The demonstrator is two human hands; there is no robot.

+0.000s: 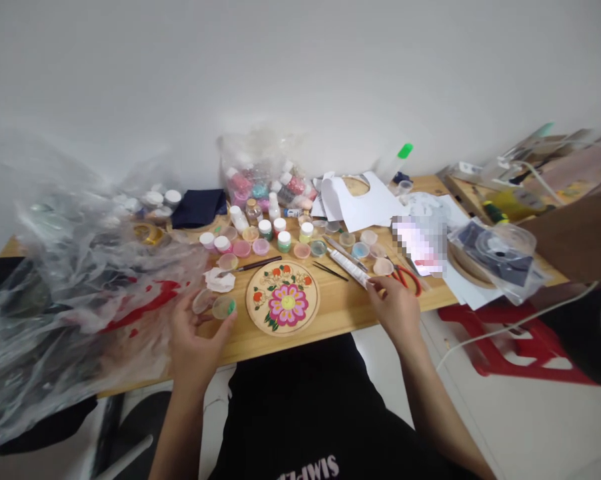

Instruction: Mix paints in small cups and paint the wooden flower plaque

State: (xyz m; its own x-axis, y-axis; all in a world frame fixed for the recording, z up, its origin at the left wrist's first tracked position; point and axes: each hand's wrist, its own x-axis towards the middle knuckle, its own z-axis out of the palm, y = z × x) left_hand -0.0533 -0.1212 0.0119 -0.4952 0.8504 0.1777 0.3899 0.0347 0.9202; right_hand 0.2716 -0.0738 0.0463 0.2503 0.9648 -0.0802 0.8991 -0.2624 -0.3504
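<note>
White tube (349, 268) flat on table (340, 308), near end pinched in right hand (396, 308) fingertips; long axis up-left from grip, toward paint pots (283, 240). Left hand (194, 340) open, thumb against green-smeared cup (224, 307), just left of painted wooden disc (283, 297).

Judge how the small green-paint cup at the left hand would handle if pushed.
The cup looks like thin clear plastic, so probably very light and quick to slide on the smooth table. Low and wide, it seems unlikely to tip, though its green paint might smear.
</note>
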